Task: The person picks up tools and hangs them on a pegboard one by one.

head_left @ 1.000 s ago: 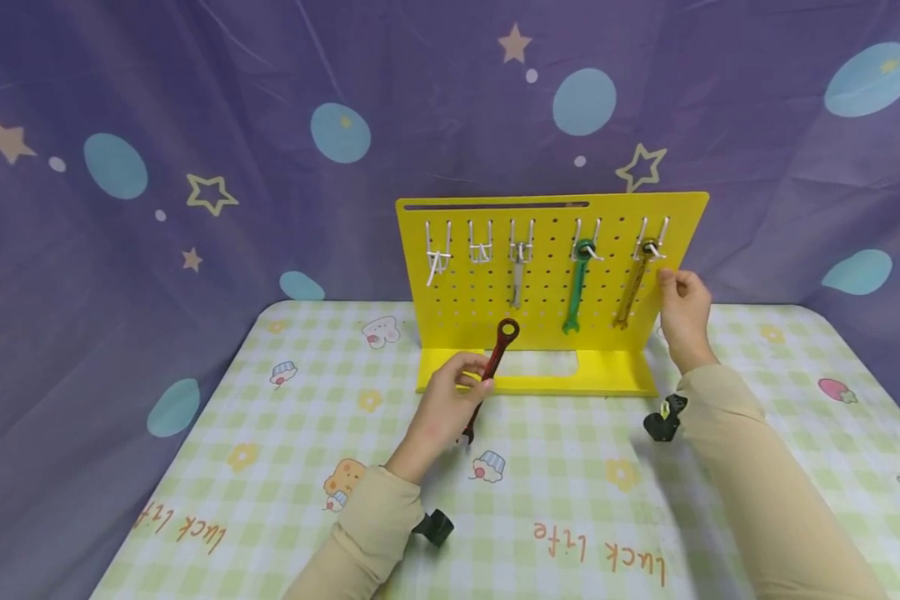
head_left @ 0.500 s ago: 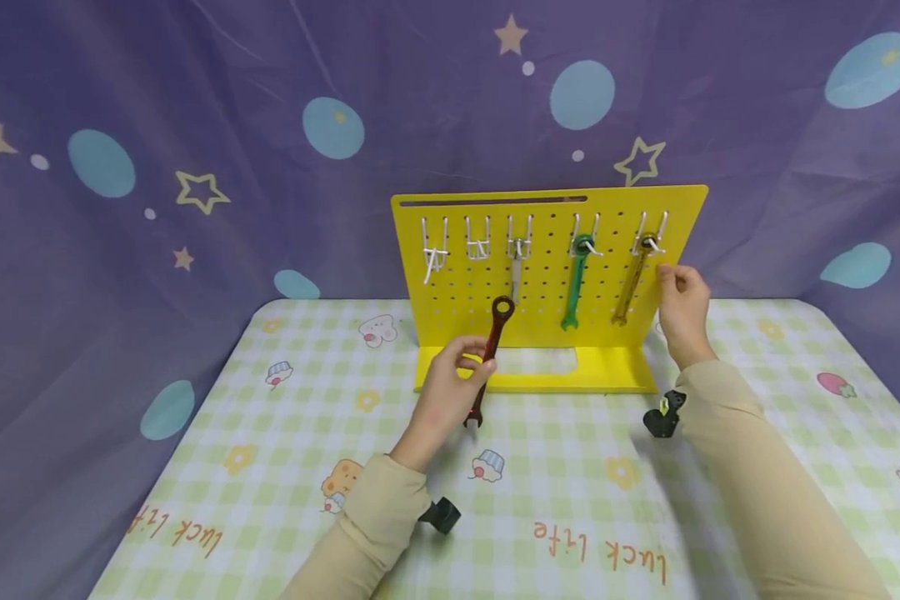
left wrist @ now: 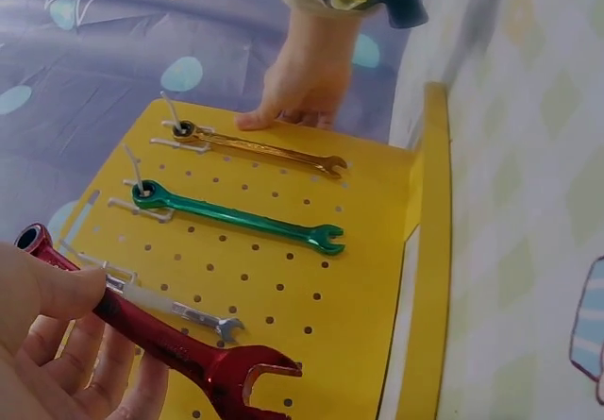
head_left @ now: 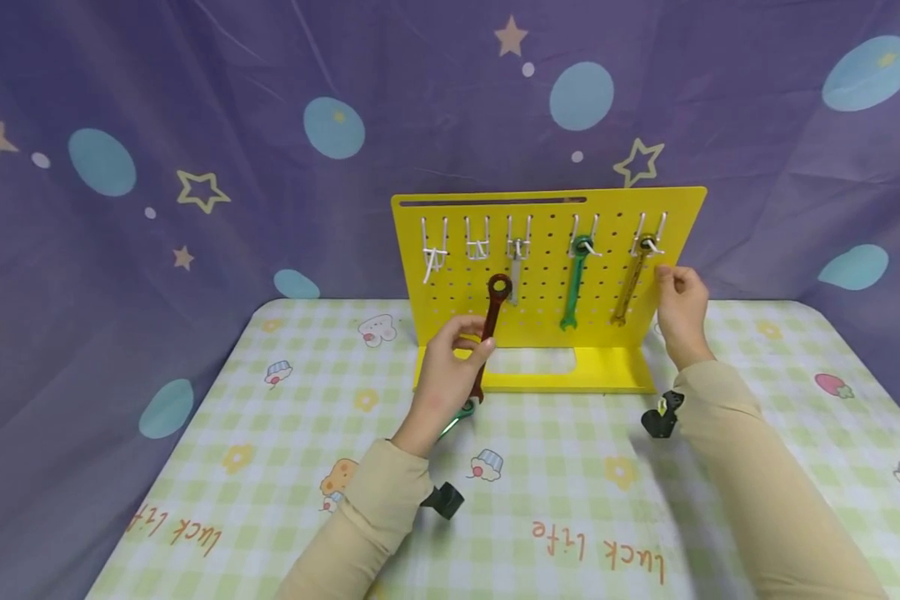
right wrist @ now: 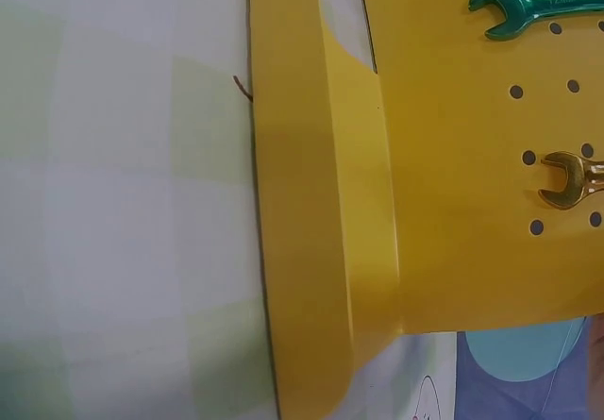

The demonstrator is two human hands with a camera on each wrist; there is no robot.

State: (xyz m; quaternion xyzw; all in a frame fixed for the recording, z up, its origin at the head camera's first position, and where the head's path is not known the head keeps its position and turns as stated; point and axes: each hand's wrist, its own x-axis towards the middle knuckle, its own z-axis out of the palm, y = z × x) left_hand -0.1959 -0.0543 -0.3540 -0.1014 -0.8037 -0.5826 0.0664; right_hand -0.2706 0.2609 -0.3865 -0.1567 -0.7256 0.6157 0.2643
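My left hand (head_left: 442,375) holds a red combination wrench (head_left: 491,325) by its shank, ring end up and open jaw down, in front of the yellow pegboard (head_left: 540,329). In the left wrist view, the thumb presses the red wrench (left wrist: 175,346) against the fingers. My right hand (head_left: 682,312) grips the board's right edge, thumb at the front and fingers partly behind it. From white hooks hang a silver wrench (head_left: 515,279), a green wrench (head_left: 576,287) and a gold wrench (head_left: 632,287).
Two hooks at the left, the outer hook (head_left: 434,260) and the inner hook (head_left: 477,248), carry nothing. Another green wrench (head_left: 457,417) lies on the checked tablecloth (head_left: 555,467), partly hidden by my left hand. A purple curtain (head_left: 450,100) hangs behind the board.
My left hand has raised the red wrench towards the board, its ring end now just beside the silver wrench. The green wrench on the table has come into sight. My right hand stays at the edge.
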